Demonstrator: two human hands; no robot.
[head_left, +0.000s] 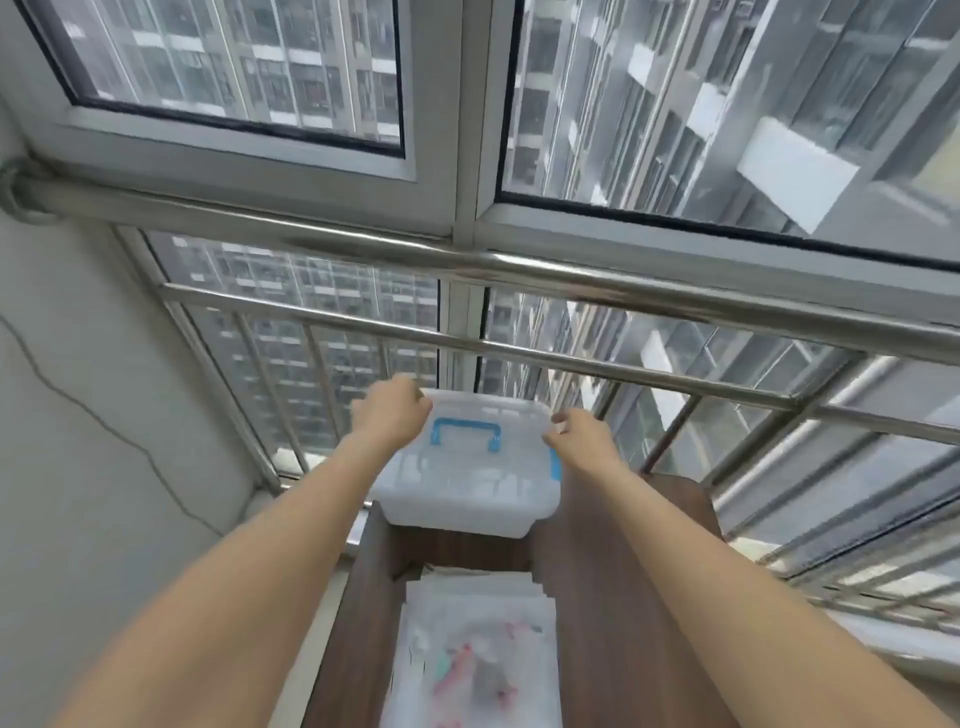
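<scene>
A translucent white plastic box (467, 483) with a blue carry handle (466, 434) on its lid sits on the top of a brown wooden shelf unit (613, 597). My left hand (390, 413) grips the box's far left corner, fingers curled over the lid edge. My right hand (582, 434) holds the far right edge of the lid, above a blue side latch (555, 464). Both arms reach forward from the bottom of the view.
A stack of white papers with pink and grey marks (475, 649) lies lower in the shelf unit. Steel railing bars (571, 278) run across just behind the box, in front of large windows. A white wall (78, 415) stands on the left.
</scene>
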